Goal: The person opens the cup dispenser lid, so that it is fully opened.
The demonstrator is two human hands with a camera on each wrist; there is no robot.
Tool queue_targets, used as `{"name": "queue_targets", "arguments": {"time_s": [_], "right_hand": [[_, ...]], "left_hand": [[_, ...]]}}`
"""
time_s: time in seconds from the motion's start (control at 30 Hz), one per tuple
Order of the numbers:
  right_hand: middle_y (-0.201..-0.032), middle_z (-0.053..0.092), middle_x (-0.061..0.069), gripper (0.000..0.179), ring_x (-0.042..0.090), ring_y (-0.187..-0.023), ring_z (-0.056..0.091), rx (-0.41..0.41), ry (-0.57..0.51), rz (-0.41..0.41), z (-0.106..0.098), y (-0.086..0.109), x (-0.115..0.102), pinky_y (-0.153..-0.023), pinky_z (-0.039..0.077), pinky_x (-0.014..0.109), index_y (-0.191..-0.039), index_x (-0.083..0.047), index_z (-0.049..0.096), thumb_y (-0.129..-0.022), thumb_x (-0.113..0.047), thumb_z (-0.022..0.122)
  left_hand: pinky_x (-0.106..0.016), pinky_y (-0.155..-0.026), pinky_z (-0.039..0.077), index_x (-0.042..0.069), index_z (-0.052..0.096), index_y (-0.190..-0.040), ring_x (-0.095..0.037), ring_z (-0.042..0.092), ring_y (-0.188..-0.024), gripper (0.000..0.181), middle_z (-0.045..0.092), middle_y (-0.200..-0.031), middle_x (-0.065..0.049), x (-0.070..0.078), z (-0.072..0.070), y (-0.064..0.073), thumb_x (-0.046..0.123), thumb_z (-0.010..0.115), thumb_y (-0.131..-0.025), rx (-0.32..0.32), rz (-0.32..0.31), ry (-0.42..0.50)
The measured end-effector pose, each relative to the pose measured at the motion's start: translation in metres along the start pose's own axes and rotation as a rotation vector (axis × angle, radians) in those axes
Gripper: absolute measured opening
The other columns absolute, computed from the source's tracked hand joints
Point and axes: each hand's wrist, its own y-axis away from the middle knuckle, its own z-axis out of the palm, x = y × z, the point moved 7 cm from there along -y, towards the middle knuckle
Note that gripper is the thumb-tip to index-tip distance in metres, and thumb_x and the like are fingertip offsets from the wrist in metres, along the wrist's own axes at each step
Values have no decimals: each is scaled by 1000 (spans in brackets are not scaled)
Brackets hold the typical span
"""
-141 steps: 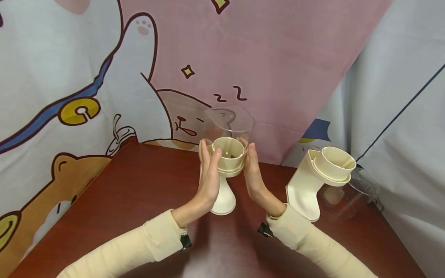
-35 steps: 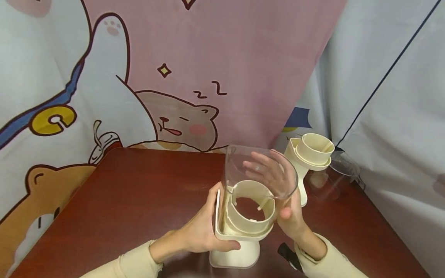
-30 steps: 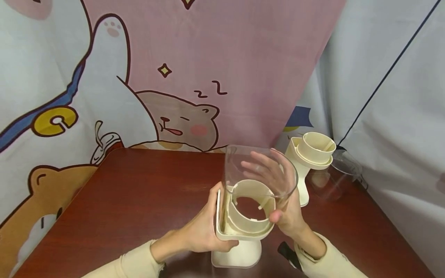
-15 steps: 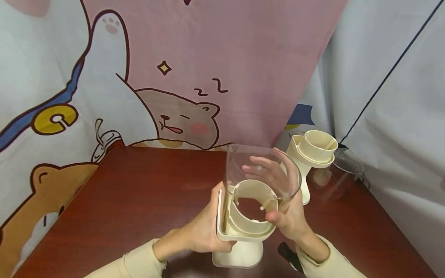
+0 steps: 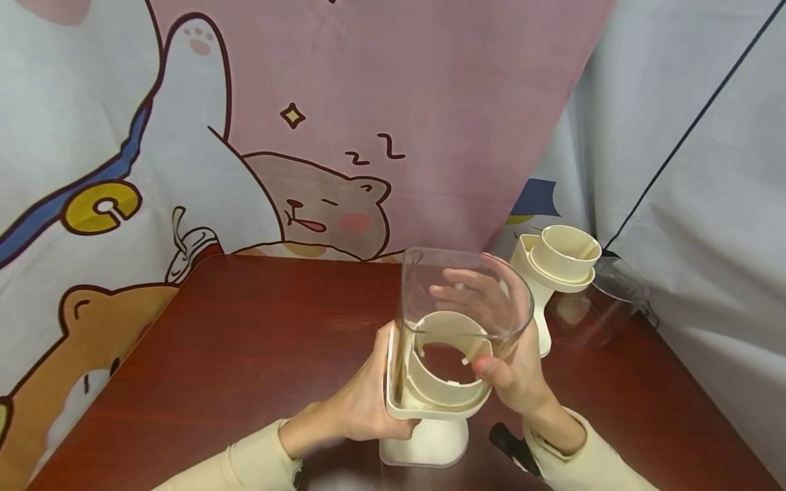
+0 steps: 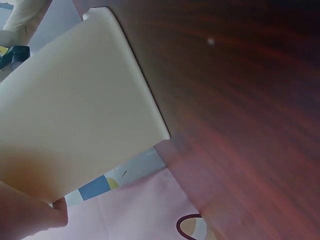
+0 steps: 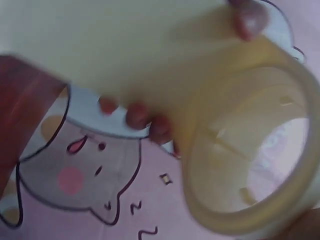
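A cream plastic dispenser stand [image 5: 424, 443] with a round collar is upright at the table's front. Over the collar sits a clear open-topped container [image 5: 424, 286]. My left hand [image 5: 356, 402] grips the stand's left side under the collar, thumb in front. In the right wrist view its fingertips [image 7: 136, 116] wrap the stand, and the collar's underside shows. My right hand [image 5: 522, 382] holds the clear container's right side, thumb on the near wall, fingers seen through it behind. A broad cream panel [image 6: 85, 100] of the stand fills much of the left wrist view.
A second cream stand [image 5: 565, 256] with a collar is at the back right. Beside it is another clear container [image 5: 604, 310]. The reddish-brown table [image 5: 276, 334] reaches a cartoon-printed curtain [image 5: 467, 123]. A black object [image 5: 510, 443] is at my right wrist.
Since the earliest frame, the stand and container have come nearer, and my flat hands have taken hold. Over the last second, my right thumb has shifted slightly left and the view has tilted a little.
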Motion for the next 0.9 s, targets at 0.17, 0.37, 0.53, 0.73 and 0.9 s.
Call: {"name": "queue_targets", "arguments": {"time_s": [0.17, 0.37, 0.53, 0.73, 0.9], "right_hand": [[-135, 59, 22, 89, 31, -116, 66, 45, 31, -85, 0, 1, 0, -96, 55, 40, -150, 6, 23, -89, -40, 70], [-134, 60, 22, 90, 31, -116, 66, 42, 22, -119, -1, 1, -3, -96, 55, 40, -149, 7, 22, -89, -39, 70], [-134, 59, 23, 85, 32, -116, 67, 41, -6, -52, -3, -5, -2, -96, 55, 40, -148, 6, 23, -90, -36, 69], [-135, 58, 24, 85, 33, -117, 65, 41, -35, -87, -3, -5, -3, -97, 55, 42, -149, 6, 22, -90, -34, 69], [-132, 56, 32, 95, 41, -116, 64, 65, -112, -287, -7, -10, -22, -98, 53, 45, -146, 11, 22, -83, -34, 78]], "left_hand": [[-33, -103, 45, 4, 7, -151, -20, 51, -118, 121, 47, -130, -13, 0, 1, 0, 9, 81, -55, -14, -5, 39], [-34, -105, 44, 5, 4, -150, -28, 50, -119, 121, 45, -130, -11, 0, 5, -1, 6, 81, -56, -38, -19, 97], [-34, -108, 42, 8, 4, -152, -24, 49, -124, 123, 43, -139, -11, -2, 5, -1, 7, 81, -55, -24, -45, 112], [-33, -109, 41, 8, 5, -151, -21, 49, -126, 121, 41, -142, -13, -2, 3, -1, 5, 80, -56, -21, -25, 131], [-33, -109, 41, 7, 5, -150, -20, 50, -126, 118, 41, -142, -16, -2, 5, -1, 3, 79, -58, -40, -29, 184]]}}
